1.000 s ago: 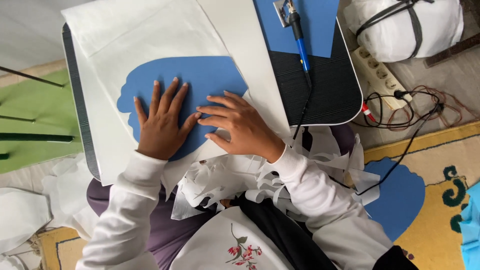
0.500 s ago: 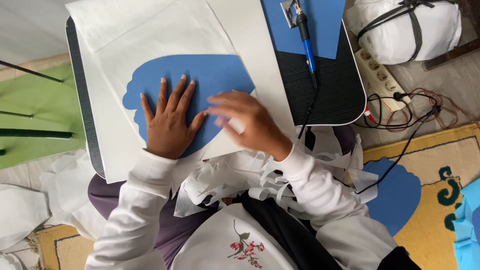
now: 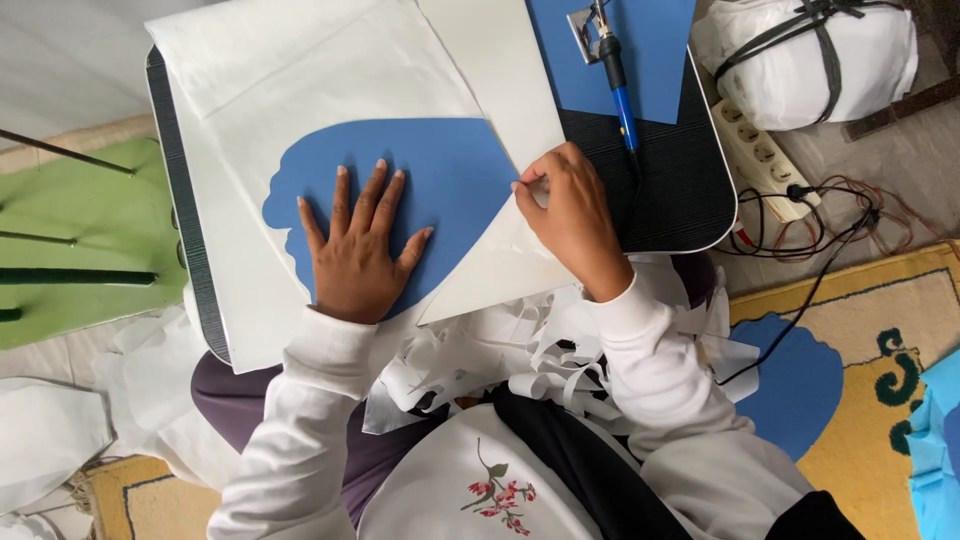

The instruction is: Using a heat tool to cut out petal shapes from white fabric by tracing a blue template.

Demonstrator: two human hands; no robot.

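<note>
Dark lap counter (image 3: 690, 190) carries everything. My left hand (image 3: 355, 250) lies flat, fingers spread, on the blue cutout (image 3: 450, 180) at centre; my right hand (image 3: 570, 215), at 3 o'clock, pinches the white sheet (image 3: 500, 90). Both look light, floppy and tearable; I judge edges the best hold.

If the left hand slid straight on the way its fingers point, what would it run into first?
The left hand points up across the blue cut-out shape; it would probably first meet the edge of the white paper sheet bordering it.

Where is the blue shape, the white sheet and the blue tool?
blue shape (image 3: 455, 170), head view, its bare middle
white sheet (image 3: 490, 270), head view, its lifted flap
blue tool (image 3: 625, 115), head view, its handle
</note>
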